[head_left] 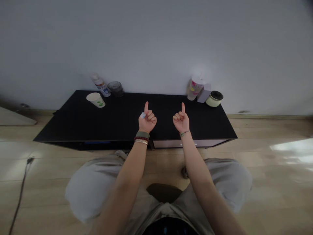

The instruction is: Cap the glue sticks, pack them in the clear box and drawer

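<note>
My left hand (147,121) is held above the black cabinet top (122,117), its index finger pointing toward the wall and the other fingers curled. A small white-and-blue patch shows beside its thumb; whether it is stuck on or held is unclear. To the right, my right hand (181,120) makes a similar pointing shape, with nothing visible in its curled fingers. Neither hand touches the things around. Nearest to the right hand is a clear plastic cup with a colourful print (195,87), standing against the wall. A dark tumbler (115,88) stands behind and left of my left hand.
On the left stand a white paper cup with green marks (96,100) and a spray can (101,85). At right, a pale box (204,93) sits beside a light-green pot with a black lid (214,98). A cable (22,192) lies on the floor.
</note>
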A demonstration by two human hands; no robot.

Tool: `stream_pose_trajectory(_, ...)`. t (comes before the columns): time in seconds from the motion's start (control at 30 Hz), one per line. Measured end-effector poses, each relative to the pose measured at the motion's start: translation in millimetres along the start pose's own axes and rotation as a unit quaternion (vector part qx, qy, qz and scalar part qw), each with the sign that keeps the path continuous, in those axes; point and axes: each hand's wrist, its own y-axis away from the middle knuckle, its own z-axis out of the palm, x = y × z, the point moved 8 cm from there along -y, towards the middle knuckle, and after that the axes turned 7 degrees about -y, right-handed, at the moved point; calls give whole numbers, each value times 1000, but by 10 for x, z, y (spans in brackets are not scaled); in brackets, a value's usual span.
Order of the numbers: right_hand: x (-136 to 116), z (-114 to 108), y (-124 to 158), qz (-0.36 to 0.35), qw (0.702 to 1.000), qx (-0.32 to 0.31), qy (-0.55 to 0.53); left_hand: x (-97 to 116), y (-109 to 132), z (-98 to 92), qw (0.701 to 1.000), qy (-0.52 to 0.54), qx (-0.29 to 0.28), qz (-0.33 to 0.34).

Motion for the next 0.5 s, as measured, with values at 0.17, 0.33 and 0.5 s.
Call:
stream_pose_trajectory(0.17, -42, 43, 1, 1, 1000, 5, 13, 12, 1, 10, 1000, -1, -1, -3)
stream_pose_trajectory(0.33, 80, 23, 212, 78, 993, -57, 74, -51, 54, -2, 999, -14, -11, -33)
stream_pose_trajectory(0.5, 801, -636, 869, 388, 881, -112, 246, -299, 211, -229, 992, -80, -5, -92)
